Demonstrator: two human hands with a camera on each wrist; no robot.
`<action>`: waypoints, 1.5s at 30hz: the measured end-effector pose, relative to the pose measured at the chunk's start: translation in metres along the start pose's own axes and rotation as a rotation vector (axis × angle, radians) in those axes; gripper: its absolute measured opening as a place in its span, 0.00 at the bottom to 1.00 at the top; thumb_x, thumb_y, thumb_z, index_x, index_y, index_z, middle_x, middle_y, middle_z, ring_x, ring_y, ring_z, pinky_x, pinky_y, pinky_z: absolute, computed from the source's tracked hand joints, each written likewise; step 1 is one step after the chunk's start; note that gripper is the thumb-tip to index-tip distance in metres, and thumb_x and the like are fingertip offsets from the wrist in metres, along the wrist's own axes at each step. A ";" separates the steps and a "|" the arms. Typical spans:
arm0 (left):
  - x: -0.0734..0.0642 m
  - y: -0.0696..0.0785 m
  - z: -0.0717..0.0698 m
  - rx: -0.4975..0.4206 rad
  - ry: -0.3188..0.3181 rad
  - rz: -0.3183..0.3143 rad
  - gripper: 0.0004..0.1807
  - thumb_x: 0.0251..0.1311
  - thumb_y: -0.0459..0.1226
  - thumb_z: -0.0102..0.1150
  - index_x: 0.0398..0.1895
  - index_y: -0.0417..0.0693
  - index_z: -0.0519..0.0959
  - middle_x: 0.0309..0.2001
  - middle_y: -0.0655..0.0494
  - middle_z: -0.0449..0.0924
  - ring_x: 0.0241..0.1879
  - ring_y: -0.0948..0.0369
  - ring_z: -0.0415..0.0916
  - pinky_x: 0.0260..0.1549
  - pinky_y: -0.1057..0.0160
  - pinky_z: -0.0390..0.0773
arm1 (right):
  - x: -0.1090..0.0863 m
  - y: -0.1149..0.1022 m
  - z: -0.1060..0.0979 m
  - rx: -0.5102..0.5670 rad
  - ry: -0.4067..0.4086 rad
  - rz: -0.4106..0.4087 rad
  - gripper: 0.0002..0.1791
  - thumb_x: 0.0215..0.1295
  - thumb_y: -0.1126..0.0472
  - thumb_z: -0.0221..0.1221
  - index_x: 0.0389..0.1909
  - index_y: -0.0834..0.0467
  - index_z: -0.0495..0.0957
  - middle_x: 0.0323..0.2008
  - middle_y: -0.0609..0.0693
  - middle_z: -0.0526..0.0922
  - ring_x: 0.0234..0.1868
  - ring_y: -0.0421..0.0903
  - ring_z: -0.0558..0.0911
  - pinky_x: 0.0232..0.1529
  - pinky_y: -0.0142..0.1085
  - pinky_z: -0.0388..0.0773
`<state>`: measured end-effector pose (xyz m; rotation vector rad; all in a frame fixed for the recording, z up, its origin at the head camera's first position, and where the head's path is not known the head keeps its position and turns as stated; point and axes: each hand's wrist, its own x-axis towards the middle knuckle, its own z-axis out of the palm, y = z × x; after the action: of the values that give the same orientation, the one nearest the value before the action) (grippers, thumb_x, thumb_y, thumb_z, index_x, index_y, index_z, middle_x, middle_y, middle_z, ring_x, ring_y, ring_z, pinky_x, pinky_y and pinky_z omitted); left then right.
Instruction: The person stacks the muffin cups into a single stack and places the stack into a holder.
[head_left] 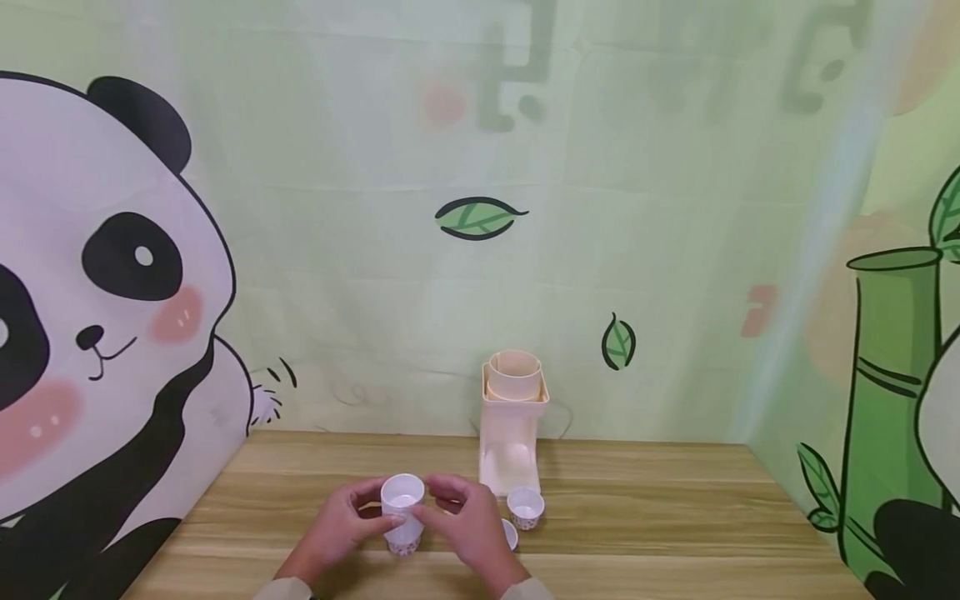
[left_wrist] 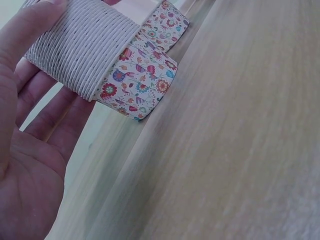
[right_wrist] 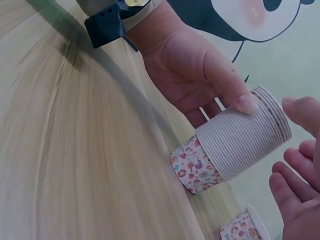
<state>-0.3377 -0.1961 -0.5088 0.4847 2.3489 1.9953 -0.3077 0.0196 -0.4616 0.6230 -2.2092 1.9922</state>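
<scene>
My left hand (head_left: 337, 525) grips a tall stack of nested paper cups (head_left: 403, 517), thumb on the near side and fingers around the far side. White rims ring the stack closely, and the bottom cup shows a colourful floral print (left_wrist: 140, 82) low over the table. My right hand (right_wrist: 300, 170) is at the other side of the stack, fingers loosely spread and thumb tip right by the top rims. Beside the right hand stands a single floral paper cup (head_left: 526, 508), mouth up. Another white cup (head_left: 512, 534) is partly hidden behind that hand.
A pale pink-beige stand with a round tube on top (head_left: 513, 425) stands at the table's back, behind the single cup. The wood-grain table (head_left: 660, 517) meets a green cloth backdrop (head_left: 360, 250) printed with pandas, leaves and bamboo.
</scene>
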 end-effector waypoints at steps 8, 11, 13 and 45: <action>0.001 0.000 0.000 0.008 0.011 -0.006 0.33 0.46 0.37 0.72 0.58 0.41 0.73 0.51 0.42 0.78 0.47 0.55 0.79 0.44 0.66 0.80 | -0.005 0.003 -0.018 0.036 0.017 0.008 0.22 0.51 0.61 0.70 0.47 0.64 0.79 0.46 0.58 0.83 0.51 0.56 0.80 0.54 0.45 0.76; 0.001 0.000 0.000 0.019 0.013 0.000 0.33 0.45 0.37 0.72 0.57 0.41 0.73 0.51 0.42 0.78 0.47 0.54 0.79 0.44 0.66 0.80 | -0.003 0.017 -0.025 0.050 0.033 0.019 0.23 0.49 0.59 0.71 0.47 0.62 0.79 0.46 0.56 0.83 0.52 0.57 0.79 0.54 0.43 0.77; 0.001 -0.001 0.000 0.025 0.015 0.003 0.33 0.45 0.37 0.72 0.57 0.41 0.73 0.51 0.42 0.78 0.47 0.54 0.79 0.44 0.66 0.81 | -0.003 0.023 -0.030 0.049 0.045 0.019 0.23 0.49 0.58 0.71 0.47 0.60 0.80 0.46 0.55 0.83 0.52 0.57 0.79 0.54 0.42 0.77; 0.002 -0.003 -0.001 0.037 0.030 0.011 0.32 0.44 0.37 0.73 0.56 0.41 0.74 0.49 0.43 0.79 0.47 0.53 0.79 0.44 0.66 0.80 | -0.019 0.042 -0.112 -0.084 0.243 0.034 0.24 0.46 0.56 0.72 0.46 0.52 0.79 0.49 0.47 0.82 0.54 0.50 0.77 0.59 0.48 0.72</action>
<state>-0.3407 -0.1969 -0.5116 0.4730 2.4100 1.9807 -0.3276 0.1352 -0.4917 0.3160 -2.1556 1.8653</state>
